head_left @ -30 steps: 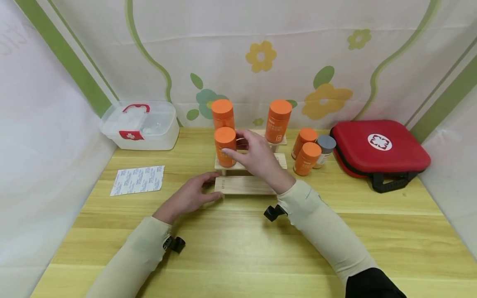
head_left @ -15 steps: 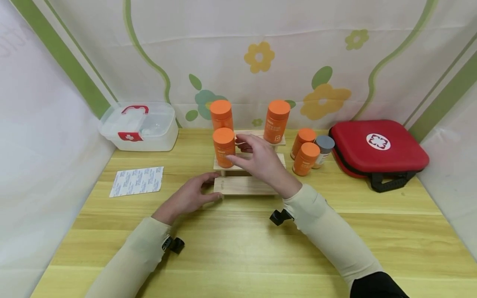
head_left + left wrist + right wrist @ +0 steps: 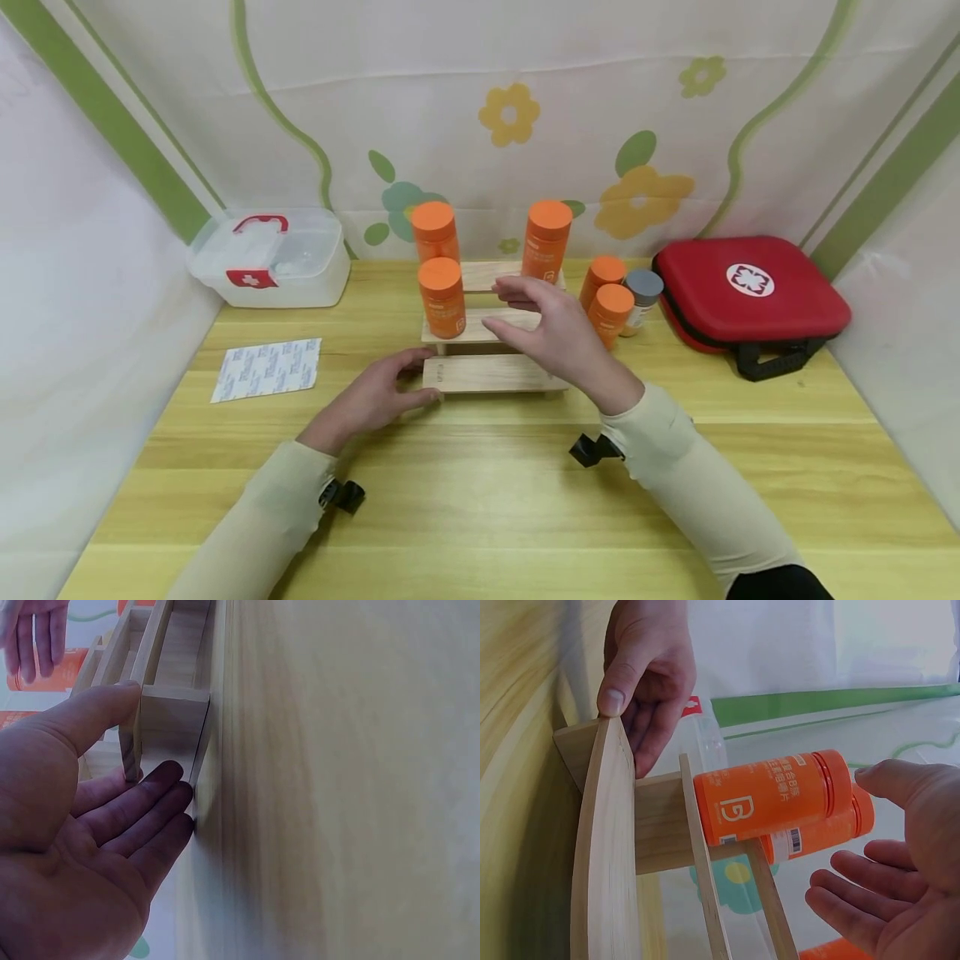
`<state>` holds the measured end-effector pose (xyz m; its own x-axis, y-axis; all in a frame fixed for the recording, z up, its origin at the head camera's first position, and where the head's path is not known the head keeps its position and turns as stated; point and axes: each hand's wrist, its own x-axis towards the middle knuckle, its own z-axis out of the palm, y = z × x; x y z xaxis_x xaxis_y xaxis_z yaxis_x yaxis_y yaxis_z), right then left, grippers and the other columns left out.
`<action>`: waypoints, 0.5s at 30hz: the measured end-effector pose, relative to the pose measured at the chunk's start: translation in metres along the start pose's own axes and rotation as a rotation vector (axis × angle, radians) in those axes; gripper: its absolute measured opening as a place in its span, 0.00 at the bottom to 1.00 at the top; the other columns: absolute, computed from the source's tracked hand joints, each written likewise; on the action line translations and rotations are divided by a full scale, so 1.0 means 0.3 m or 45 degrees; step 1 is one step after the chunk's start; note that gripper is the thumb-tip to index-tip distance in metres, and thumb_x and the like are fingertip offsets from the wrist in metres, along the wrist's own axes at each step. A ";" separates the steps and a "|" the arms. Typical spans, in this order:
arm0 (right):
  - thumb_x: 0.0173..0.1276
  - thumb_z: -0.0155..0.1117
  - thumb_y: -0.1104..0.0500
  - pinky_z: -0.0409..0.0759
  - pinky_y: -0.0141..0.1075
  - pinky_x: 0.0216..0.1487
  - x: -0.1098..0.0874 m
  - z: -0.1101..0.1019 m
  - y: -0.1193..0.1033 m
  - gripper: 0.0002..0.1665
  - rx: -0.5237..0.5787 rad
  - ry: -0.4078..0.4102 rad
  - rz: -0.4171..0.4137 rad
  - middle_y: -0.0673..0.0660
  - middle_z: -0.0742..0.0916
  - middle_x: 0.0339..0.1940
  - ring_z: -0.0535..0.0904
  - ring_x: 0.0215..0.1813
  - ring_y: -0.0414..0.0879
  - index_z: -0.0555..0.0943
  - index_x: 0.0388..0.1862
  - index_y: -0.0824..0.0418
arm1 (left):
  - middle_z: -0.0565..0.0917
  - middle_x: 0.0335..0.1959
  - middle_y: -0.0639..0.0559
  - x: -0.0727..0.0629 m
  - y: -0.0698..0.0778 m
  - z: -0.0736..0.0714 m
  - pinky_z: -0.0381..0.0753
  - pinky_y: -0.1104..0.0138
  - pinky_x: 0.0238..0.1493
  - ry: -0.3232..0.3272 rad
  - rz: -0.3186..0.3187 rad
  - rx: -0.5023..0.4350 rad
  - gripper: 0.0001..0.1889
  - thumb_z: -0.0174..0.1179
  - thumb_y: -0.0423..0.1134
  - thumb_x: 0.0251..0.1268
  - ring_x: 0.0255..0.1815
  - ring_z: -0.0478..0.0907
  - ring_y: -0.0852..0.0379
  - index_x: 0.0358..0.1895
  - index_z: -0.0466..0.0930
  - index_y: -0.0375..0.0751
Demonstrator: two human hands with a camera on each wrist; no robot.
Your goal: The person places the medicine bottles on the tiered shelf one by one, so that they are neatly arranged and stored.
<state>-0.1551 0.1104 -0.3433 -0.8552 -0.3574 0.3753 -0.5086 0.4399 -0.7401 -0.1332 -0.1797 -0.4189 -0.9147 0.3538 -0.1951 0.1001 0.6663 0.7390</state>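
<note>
The right hand (image 3: 561, 337) had drawn back from the front orange bottle (image 3: 442, 304). A second earlier its thumb and fingers were about that bottle; now it hung well apart to the right, above the wooden stand (image 3: 495, 374), fingers and thumb spread with nothing between them. The bottle stood upright by itself at the left end of the stand's middle step, so its placing there looked finished.

The left hand (image 3: 375, 400) had not changed its hold: thumb and forefinger pinched the left end of the lowest step across its width, the other fingers reaching out below. That hold probably served to keep the stand steady.

Two more orange bottles stayed put on the top step, the rear left bottle (image 3: 435, 233) behind the front one and the rear right bottle (image 3: 545, 242) at the other end. On the table (image 3: 480, 517), towards its back edge and right of the stand, two shorter orange bottles (image 3: 611, 308) stood beside a grey-capped bottle (image 3: 641, 298), near the red case (image 3: 795, 292) in the back right corner.
</note>
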 end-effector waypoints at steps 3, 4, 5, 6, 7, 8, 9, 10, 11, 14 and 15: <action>0.68 0.80 0.60 0.88 0.47 0.67 -0.018 -0.017 0.007 0.29 -0.004 0.052 -0.049 0.63 0.91 0.60 0.89 0.62 0.59 0.83 0.65 0.68 | 0.80 0.75 0.42 0.000 -0.001 0.000 0.70 0.41 0.81 -0.002 -0.002 -0.003 0.37 0.73 0.51 0.72 0.77 0.75 0.40 0.79 0.71 0.44; 0.68 0.80 0.61 0.88 0.46 0.67 -0.024 -0.023 0.011 0.28 -0.007 0.066 -0.058 0.63 0.91 0.60 0.89 0.62 0.58 0.83 0.65 0.68 | 0.79 0.75 0.42 -0.001 -0.001 0.000 0.70 0.41 0.81 -0.002 -0.002 -0.003 0.37 0.73 0.51 0.72 0.77 0.75 0.40 0.79 0.71 0.44; 0.68 0.81 0.61 0.88 0.46 0.66 -0.030 -0.031 0.012 0.28 -0.014 0.080 -0.065 0.62 0.91 0.59 0.90 0.62 0.57 0.84 0.64 0.68 | 0.79 0.75 0.42 0.000 -0.001 0.000 0.70 0.41 0.82 -0.004 -0.002 -0.004 0.37 0.73 0.51 0.72 0.77 0.74 0.40 0.79 0.71 0.43; 0.67 0.81 0.61 0.88 0.46 0.66 -0.037 -0.038 0.013 0.28 -0.018 0.091 -0.065 0.62 0.91 0.59 0.90 0.61 0.57 0.84 0.64 0.67 | 0.79 0.75 0.42 0.000 0.000 0.000 0.70 0.41 0.82 -0.006 0.000 -0.004 0.37 0.72 0.51 0.73 0.78 0.74 0.40 0.79 0.71 0.43; 0.67 0.81 0.62 0.88 0.47 0.66 -0.043 -0.046 0.015 0.28 -0.015 0.097 -0.066 0.62 0.92 0.59 0.90 0.61 0.58 0.85 0.64 0.67 | 0.79 0.75 0.42 0.000 0.000 0.000 0.69 0.41 0.82 -0.006 0.002 -0.006 0.37 0.72 0.51 0.73 0.78 0.74 0.40 0.79 0.71 0.43; 0.67 0.81 0.62 0.88 0.47 0.66 -0.050 -0.054 0.018 0.27 -0.014 0.102 -0.063 0.62 0.92 0.59 0.90 0.61 0.57 0.85 0.64 0.67 | 0.79 0.76 0.42 0.000 0.000 0.000 0.69 0.41 0.82 -0.007 0.003 -0.007 0.37 0.72 0.51 0.73 0.78 0.74 0.39 0.79 0.71 0.43; 0.67 0.81 0.62 0.88 0.46 0.67 -0.057 -0.063 0.019 0.27 -0.012 0.108 -0.058 0.61 0.92 0.59 0.90 0.62 0.56 0.85 0.64 0.66 | 0.79 0.75 0.42 0.000 0.000 0.000 0.69 0.41 0.82 -0.006 0.004 -0.005 0.37 0.72 0.51 0.73 0.78 0.74 0.39 0.79 0.72 0.43; 0.67 0.81 0.63 0.87 0.46 0.67 -0.063 -0.071 0.022 0.27 -0.010 0.115 -0.061 0.61 0.92 0.59 0.90 0.61 0.56 0.85 0.63 0.66 | 0.79 0.75 0.41 0.000 0.000 0.000 0.69 0.41 0.82 -0.007 0.006 -0.003 0.37 0.72 0.51 0.73 0.78 0.74 0.39 0.79 0.72 0.43; 0.67 0.81 0.63 0.87 0.46 0.67 -0.069 -0.079 0.025 0.27 -0.012 0.123 -0.070 0.61 0.92 0.59 0.90 0.61 0.57 0.85 0.63 0.66 | 0.79 0.75 0.41 0.000 0.000 0.000 0.69 0.41 0.82 -0.007 0.005 -0.002 0.37 0.72 0.51 0.73 0.78 0.74 0.39 0.79 0.72 0.43; 0.66 0.81 0.65 0.87 0.47 0.66 -0.087 -0.101 0.039 0.27 -0.028 0.150 -0.110 0.63 0.92 0.58 0.90 0.61 0.58 0.86 0.63 0.67 | 0.79 0.75 0.41 -0.001 0.001 0.000 0.70 0.41 0.81 -0.006 0.004 -0.002 0.37 0.72 0.51 0.73 0.78 0.74 0.39 0.79 0.71 0.43; 0.66 0.81 0.66 0.88 0.48 0.65 -0.092 -0.109 0.044 0.27 -0.033 0.160 -0.129 0.64 0.92 0.58 0.90 0.60 0.58 0.86 0.63 0.67 | 0.79 0.75 0.41 -0.001 0.001 -0.001 0.70 0.40 0.81 -0.007 0.004 -0.004 0.37 0.72 0.51 0.73 0.77 0.74 0.39 0.79 0.71 0.43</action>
<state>-0.1415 0.1530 -0.3452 -0.8042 -0.2957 0.5156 -0.5940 0.4285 -0.6808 -0.1329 -0.1799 -0.4186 -0.9123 0.3595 -0.1961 0.1019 0.6631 0.7416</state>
